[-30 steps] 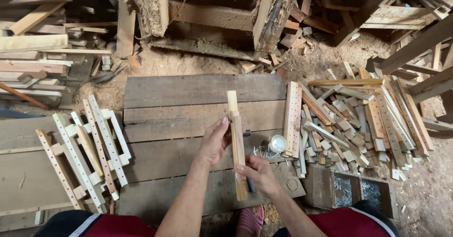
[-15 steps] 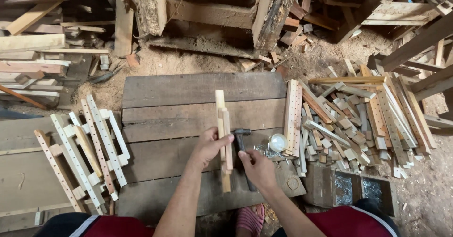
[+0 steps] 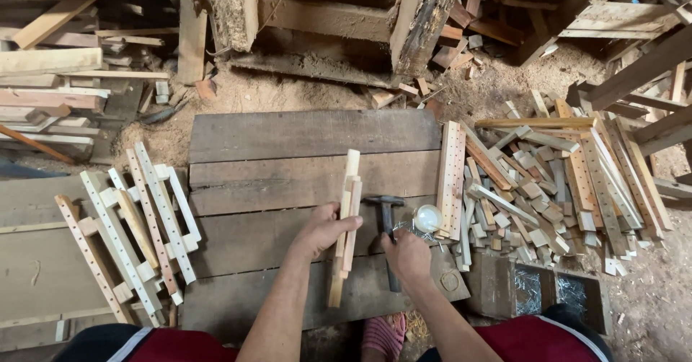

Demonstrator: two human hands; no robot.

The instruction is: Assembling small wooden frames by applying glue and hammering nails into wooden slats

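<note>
Gripping a pale wooden strip assembly [image 3: 346,221], your left hand [image 3: 322,231] wraps its middle; it is a long slat with shorter blocks fixed along one side, lying lengthwise on the dark plank bench [image 3: 288,135]. Your right hand [image 3: 407,255] closes around the dark handle of a hammer [image 3: 386,218], its head resting just beside the strips.

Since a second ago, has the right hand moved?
Yes. The right hand left the wooden strips and shifted rightward onto the hammer, toward the offcut pile.
</note>
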